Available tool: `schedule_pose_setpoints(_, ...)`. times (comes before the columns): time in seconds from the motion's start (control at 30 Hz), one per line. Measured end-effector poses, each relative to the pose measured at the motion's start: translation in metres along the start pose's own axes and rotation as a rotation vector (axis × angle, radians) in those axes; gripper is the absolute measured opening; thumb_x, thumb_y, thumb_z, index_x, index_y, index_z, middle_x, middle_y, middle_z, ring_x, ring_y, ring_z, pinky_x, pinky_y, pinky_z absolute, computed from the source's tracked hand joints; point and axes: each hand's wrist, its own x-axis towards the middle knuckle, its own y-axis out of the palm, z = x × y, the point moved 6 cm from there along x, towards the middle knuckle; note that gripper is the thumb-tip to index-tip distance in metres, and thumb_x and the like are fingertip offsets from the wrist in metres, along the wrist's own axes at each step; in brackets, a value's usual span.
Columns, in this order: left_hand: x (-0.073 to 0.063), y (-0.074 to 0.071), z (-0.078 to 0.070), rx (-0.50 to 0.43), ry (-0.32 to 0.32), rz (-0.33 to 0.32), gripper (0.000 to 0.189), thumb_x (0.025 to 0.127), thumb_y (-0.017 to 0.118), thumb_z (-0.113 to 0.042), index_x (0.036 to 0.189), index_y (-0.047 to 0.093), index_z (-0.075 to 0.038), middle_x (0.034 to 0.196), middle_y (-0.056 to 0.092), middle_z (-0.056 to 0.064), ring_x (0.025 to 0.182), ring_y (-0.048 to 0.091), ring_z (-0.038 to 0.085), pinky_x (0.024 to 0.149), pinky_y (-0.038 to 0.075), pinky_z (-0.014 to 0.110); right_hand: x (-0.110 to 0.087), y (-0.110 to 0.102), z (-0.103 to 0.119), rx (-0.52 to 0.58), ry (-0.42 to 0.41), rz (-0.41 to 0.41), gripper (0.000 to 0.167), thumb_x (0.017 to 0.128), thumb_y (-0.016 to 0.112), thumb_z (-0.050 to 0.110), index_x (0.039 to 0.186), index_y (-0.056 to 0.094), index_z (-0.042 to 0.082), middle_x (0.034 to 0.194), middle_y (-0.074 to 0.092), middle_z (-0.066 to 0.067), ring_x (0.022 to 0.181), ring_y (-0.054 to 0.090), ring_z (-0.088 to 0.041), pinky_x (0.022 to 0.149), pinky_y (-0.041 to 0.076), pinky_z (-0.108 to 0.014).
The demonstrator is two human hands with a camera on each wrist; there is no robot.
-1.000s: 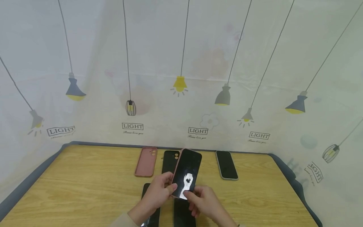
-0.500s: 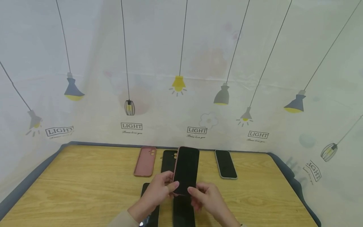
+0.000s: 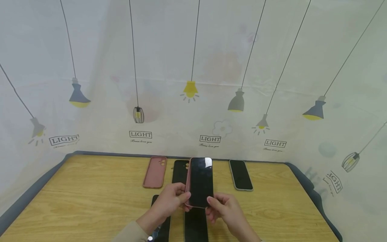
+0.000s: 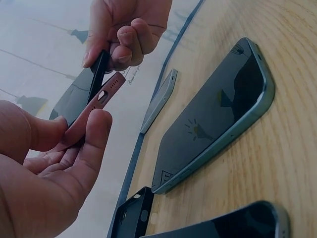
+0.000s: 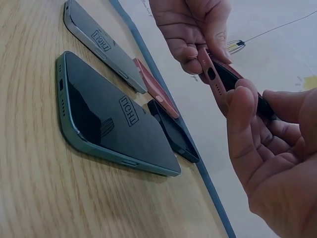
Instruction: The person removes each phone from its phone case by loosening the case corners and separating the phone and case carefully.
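In the head view my left hand (image 3: 170, 200) grips a pink phone case (image 3: 187, 183) by its lower left corner, thumb over the front. A phone with a dark screen (image 3: 201, 181) sits partly in that case. My right hand (image 3: 225, 210) pinches the phone's lower right edge between thumb and fingers. From the left wrist view, the phone (image 4: 100, 74) stands at an angle to the case (image 4: 113, 87), apart from it on the right hand's side and close to it by the left thumb. The port cutout in the case's bottom edge shows bare.
Behind the hands lie another pink case (image 3: 155, 172) and a black case (image 3: 180, 172). A pale-edged phone (image 3: 241, 175) is at the back right. Two more phones, one at left (image 3: 163, 230) and one in the middle (image 3: 196, 226), lie in front, partly covered by the forearm and hands.
The held phone and case have turned more upright, and the screen reflection has shifted. My right hand has moved slightly right, and more pink case shows along the phone's left side.
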Motion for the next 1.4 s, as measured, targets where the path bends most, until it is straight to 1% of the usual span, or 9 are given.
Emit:
schedule_pose_setpoints(0.13,0.001,0.0,0.001,0.004,-0.018,-0.003,0.013,0.103,0.06,-0.003,0.108,0.064,0.008,0.081,0.07,0.009,0.07,0.071,0.019,0.069,0.063,0.038,-0.001,-0.004,0.0,0.001,0.012,-0.022,0.035,0.105,0.062,0.017,0.099,0.061,-0.018,0.074,0.068,-0.005,0.061,0.063,-0.012,0.057,0.056,-0.025)
schedule_pose_setpoints(0.27,0.003,0.0,0.002,0.011,-0.036,-0.003,0.014,0.104,0.06,-0.004,0.11,0.064,0.008,0.085,0.073,0.01,0.071,0.072,0.019,0.069,0.063,0.036,-0.004,-0.01,0.0,-0.001,0.021,-0.047,0.03,0.105,0.062,0.018,0.097,0.063,-0.012,0.075,0.068,-0.005,0.062,0.062,-0.014,0.058,0.056,-0.026)
schedule_pose_setpoints(0.47,0.006,-0.005,0.003,0.038,-0.039,-0.017,0.014,0.104,0.058,-0.003,0.112,0.063,0.008,0.088,0.071,0.011,0.072,0.071,0.02,0.071,0.063,0.038,-0.008,-0.017,-0.001,0.008,0.02,-0.041,0.036,0.106,0.06,0.016,0.099,0.057,-0.019,0.075,0.067,-0.005,0.061,0.062,-0.012,0.057,0.055,-0.025)
schedule_pose_setpoints(0.57,0.008,-0.007,0.004,0.042,-0.029,-0.028,0.015,0.104,0.058,-0.003,0.112,0.062,0.009,0.088,0.071,0.011,0.072,0.07,0.02,0.072,0.063,0.041,-0.01,-0.02,-0.003,0.004,0.034,-0.046,0.036,0.106,0.059,0.017,0.097,0.057,-0.018,0.074,0.067,-0.005,0.062,0.061,-0.013,0.058,0.055,-0.025)
schedule_pose_setpoints(0.73,0.013,-0.009,0.007,0.053,-0.029,-0.046,0.015,0.105,0.058,-0.004,0.111,0.063,0.008,0.086,0.072,0.011,0.071,0.071,0.02,0.073,0.063,0.043,-0.014,-0.027,-0.006,-0.012,0.059,-0.066,0.033,0.107,0.058,0.017,0.09,0.06,-0.01,0.074,0.068,-0.005,0.063,0.061,-0.014,0.058,0.054,-0.025)
schedule_pose_setpoints(0.83,0.016,-0.011,0.008,0.071,-0.031,-0.06,0.015,0.105,0.059,-0.006,0.111,0.063,0.006,0.086,0.072,0.01,0.07,0.071,0.021,0.072,0.063,0.041,-0.016,-0.032,-0.007,-0.024,0.081,-0.075,0.031,0.108,0.057,0.019,0.088,0.062,-0.003,0.075,0.068,-0.005,0.064,0.061,-0.015,0.059,0.054,-0.026)
schedule_pose_setpoints(0.93,0.019,-0.011,0.008,0.073,-0.028,-0.062,0.016,0.105,0.058,-0.007,0.112,0.063,0.007,0.088,0.073,0.01,0.071,0.072,0.021,0.071,0.063,0.04,-0.019,-0.036,-0.008,-0.028,0.094,-0.073,0.03,0.108,0.056,0.021,0.087,0.062,0.0,0.076,0.068,-0.004,0.065,0.061,-0.016,0.06,0.055,-0.027)
schedule_pose_setpoints(1.17,0.025,-0.009,0.004,0.074,-0.026,-0.065,0.016,0.105,0.058,-0.007,0.112,0.063,0.006,0.089,0.073,0.011,0.073,0.072,0.021,0.072,0.063,0.04,-0.026,-0.043,-0.009,-0.012,0.095,-0.044,0.029,0.109,0.055,0.021,0.086,0.061,0.003,0.076,0.068,-0.003,0.064,0.061,-0.014,0.061,0.055,-0.026)
schedule_pose_setpoints(1.4,0.032,-0.008,0.0,0.081,-0.021,-0.077,0.014,0.106,0.056,-0.005,0.11,0.062,0.007,0.091,0.071,0.012,0.073,0.07,0.019,0.073,0.062,0.04,-0.033,-0.055,-0.014,-0.034,0.14,-0.058,0.031,0.109,0.055,0.026,0.087,0.061,0.005,0.077,0.067,-0.003,0.066,0.061,-0.016,0.063,0.055,-0.028)
